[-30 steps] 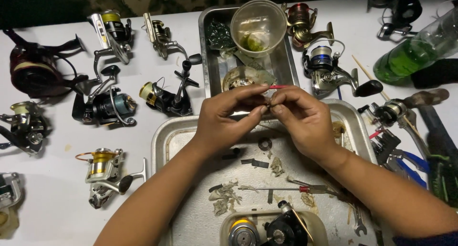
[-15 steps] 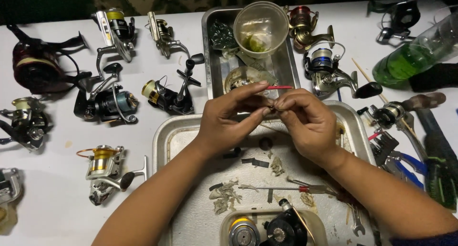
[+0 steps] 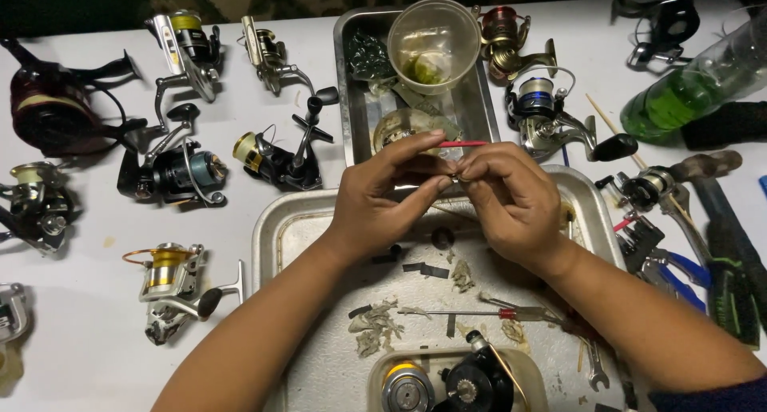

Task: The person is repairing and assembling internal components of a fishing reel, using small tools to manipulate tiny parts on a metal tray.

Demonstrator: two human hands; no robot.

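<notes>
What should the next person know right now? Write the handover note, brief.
Left hand and right hand meet over the metal tray, pinching a tiny part between fingertips; a thin red stick pokes out above them.
In the tray: scraps, a red-handled tool, a wrench, an opened reel.
Behind: a plastic cup in a smaller tray.
Done: reel taken apart. Left: the small part is not yet set down.

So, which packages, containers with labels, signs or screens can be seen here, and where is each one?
No signs or screens.
Plastic bottle: far right of the white table, lying tilted, clear, with green liquid inside.
Plastic cup: in the small metal tray beyond both hands, round, clear, greenish residue at its bottom.
</notes>
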